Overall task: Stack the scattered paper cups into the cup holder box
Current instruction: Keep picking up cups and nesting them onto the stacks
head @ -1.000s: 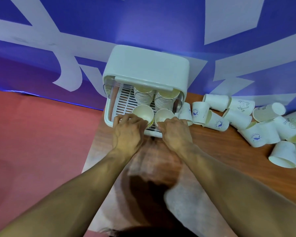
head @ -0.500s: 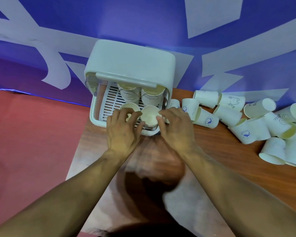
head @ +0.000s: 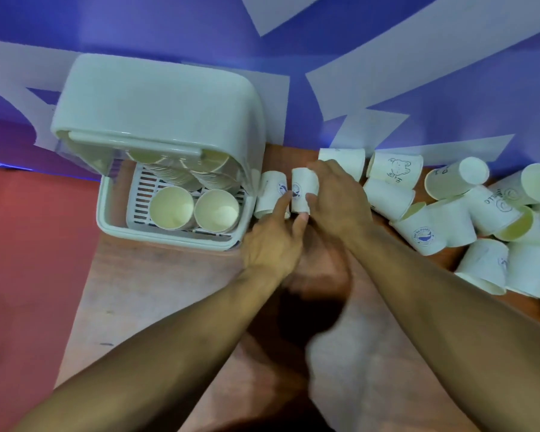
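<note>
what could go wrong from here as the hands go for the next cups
1. The right hand curls round one paper cup from the side; a hard squeeze could dent its thin wall so it nests badly.
2. Fingers of the left hand reach the neighbouring cup, crowded against the cup holder box; a clumsy lift might tip it.
3. Loose cups lie on their sides to the right; a bumped one could roll away.

Bare left grip (head: pixel 272 247), bare right grip (head: pixel 337 201), forearms (head: pixel 156 353) uncovered

Lid (head: pixel 156 101) overhangs rear stacks (head: pixel 181 177); tray's left slats (head: pixel 140 190) lie open.
</note>
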Demonstrator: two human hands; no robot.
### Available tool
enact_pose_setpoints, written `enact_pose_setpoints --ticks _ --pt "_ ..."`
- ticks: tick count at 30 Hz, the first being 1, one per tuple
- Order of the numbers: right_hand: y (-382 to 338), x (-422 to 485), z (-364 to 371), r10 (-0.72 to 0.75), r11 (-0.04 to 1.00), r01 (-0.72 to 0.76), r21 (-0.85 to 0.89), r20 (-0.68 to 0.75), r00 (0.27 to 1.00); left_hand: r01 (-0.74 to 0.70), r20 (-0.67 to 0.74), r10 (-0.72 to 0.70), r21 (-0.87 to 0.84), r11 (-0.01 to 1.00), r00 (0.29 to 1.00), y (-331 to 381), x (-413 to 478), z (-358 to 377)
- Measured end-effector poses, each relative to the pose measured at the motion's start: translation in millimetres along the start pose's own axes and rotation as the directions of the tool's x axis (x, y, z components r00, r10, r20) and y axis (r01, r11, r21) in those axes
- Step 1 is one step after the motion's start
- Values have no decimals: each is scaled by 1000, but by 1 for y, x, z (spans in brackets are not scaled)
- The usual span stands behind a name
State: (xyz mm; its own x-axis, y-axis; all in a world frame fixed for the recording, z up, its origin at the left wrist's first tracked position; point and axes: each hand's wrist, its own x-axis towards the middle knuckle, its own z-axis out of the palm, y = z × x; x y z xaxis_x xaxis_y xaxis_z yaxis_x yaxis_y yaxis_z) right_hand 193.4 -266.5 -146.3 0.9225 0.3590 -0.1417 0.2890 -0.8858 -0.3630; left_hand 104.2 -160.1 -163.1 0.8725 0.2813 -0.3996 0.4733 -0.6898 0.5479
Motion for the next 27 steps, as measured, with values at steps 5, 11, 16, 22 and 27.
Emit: enact_pose_setpoints --ticks 5,11,16,22,27 --pt "4 14 10 -9 998 16 -58 133 991 44 -60 -42 24 999 997 -1 9 12" --pt "6 15 6 80 997 -78 -21 109 991 25 -145 -17 55 998 989 10 6 6" --pt "-3 -2 -17 97 995 -94 -27 113 989 -34 -176 64 170 985 982 14 -8 -12" --pt "-26 -54 -54 100 990 -103 -98 -32 994 -118 -299 146 110 987 943 12 -42 -35" --pt "-57 -95 -64 -109 958 19 -287 -301 947 -256 -496 231 17 966 837 1 -77 -66"
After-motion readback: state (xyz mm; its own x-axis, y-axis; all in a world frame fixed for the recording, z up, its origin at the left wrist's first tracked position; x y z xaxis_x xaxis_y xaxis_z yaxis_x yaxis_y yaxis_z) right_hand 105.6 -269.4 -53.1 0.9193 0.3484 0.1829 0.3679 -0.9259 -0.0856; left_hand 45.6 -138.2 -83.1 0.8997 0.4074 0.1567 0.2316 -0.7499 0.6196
